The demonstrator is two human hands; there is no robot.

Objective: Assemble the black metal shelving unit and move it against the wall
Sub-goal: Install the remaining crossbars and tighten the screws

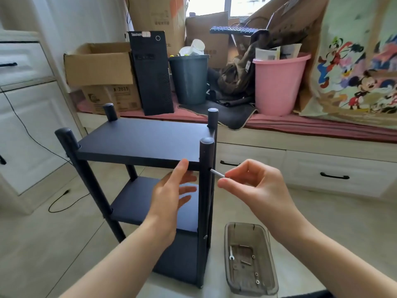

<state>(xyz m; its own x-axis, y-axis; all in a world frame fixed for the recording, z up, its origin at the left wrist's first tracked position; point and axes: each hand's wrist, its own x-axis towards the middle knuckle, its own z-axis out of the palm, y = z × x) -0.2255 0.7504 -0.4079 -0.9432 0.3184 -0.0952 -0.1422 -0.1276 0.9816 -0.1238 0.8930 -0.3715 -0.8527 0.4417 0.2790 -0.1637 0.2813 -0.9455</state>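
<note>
The black metal shelving unit [141,140] stands upright on the floor, with three shelves and four round posts. My right hand [253,181] pinches a thin silver hex key [217,173] whose tip sits in a hole in the near right post [205,168], just under the top shelf. My left hand [171,194] is open, its thumb touching the top shelf's front edge and its fingers reaching under that shelf.
A clear plastic tray [250,259] on the floor at the right holds a small spanner, screws and washers. Behind stand a window bench with cardboard boxes [98,65], a computer tower [150,74], a dark bin [189,78] and a pink bucket [279,82]. A black cable [64,201] trails on the left floor.
</note>
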